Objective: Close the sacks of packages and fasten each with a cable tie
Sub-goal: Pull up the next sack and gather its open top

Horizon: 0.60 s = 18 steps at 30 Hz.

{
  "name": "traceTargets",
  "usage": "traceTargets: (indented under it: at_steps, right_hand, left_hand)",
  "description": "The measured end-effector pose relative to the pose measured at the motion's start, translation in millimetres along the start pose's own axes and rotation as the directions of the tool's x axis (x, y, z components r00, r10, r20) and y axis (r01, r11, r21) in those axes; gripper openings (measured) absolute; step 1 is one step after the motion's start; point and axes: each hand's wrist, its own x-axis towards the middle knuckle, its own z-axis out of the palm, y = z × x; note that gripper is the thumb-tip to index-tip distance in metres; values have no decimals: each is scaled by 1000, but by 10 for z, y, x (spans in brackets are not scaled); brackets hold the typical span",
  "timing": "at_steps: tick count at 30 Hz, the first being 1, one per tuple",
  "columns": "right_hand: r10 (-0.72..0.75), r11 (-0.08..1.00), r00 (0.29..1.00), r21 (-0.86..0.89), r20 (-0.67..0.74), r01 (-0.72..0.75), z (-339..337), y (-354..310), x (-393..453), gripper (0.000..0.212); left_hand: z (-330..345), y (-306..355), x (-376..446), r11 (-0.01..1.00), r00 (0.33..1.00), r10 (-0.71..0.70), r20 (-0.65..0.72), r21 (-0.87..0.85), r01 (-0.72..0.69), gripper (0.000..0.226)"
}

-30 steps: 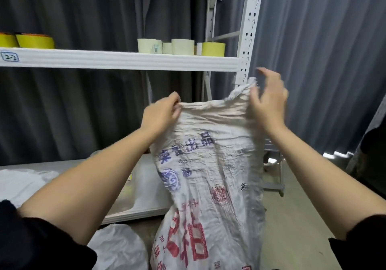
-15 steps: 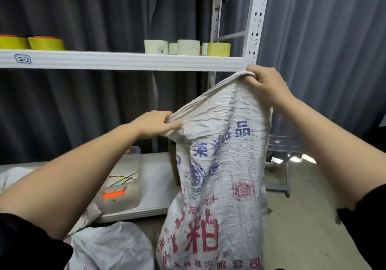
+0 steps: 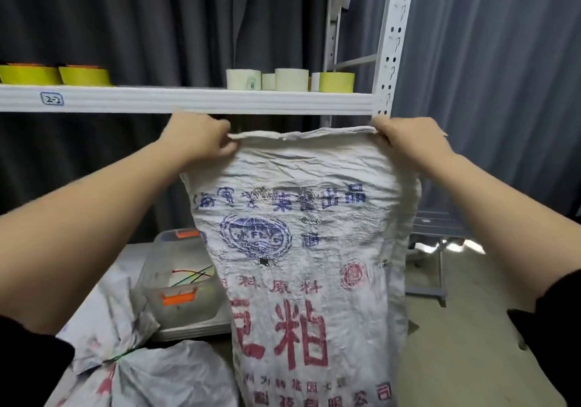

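Observation:
A white woven sack with blue and red print stands upright on the floor in front of me. My left hand pinches the left corner of its top edge, and my right hand grips the right corner. The mouth is pulled flat and taut between them, just below the shelf beam. A second sack lies at the lower left, its neck bunched and bound with a green cable tie. Loose cable ties lie in a clear plastic box.
A white metal shelf spans the view above the sack, carrying tape rolls. Its perforated upright stands right behind my right hand. The clear box sits on a low grey platform. Dark curtains hang behind; bare floor lies to the right.
My left hand has risen level with the right and taken the sack's left corner. The mouth, slanted before, is now stretched flat and the sack's printed face is spread out.

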Motion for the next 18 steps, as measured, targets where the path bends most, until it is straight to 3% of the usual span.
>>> traceTargets:
  at_steps: [2,5,8,10,11,14,16,18]
  right_hand:
    - [-33,999,998,11,-59,33,-30,-67,41,14]
    - [-94,994,994,-51,-57,92,-141,-210,175,13]
    - [-162,983,985,-93,-57,156,-234,-347,274,20]
    - [-157,988,984,-26,-79,155,-273,-364,292,23]
    - [-129,991,991,18,-27,130,-294,-328,287,28]
    - [-6,984,947,169,322,-51,-355,-127,198,43]
    - [-17,950,905,288,424,-118,-325,-26,115,35]
    - [-45,916,905,380,423,-132,-271,17,56,21]
  left_hand:
    - [1,136,-3,994,993,90,74,-74,-85,46]
    - [-183,560,107,897,985,168,32,-419,-139,65]
    - [-396,1023,317,758,991,130,6,-645,-96,36]
    - [-431,1157,417,793,992,128,-19,-599,-114,20]
    - [-431,1153,430,839,991,126,-55,-527,-136,17]
    - [-339,1004,425,944,976,160,-147,-266,-195,16]
    - [-275,942,414,948,963,217,-158,-200,-247,16]
    - [-227,929,430,913,947,279,-156,-263,-312,25]
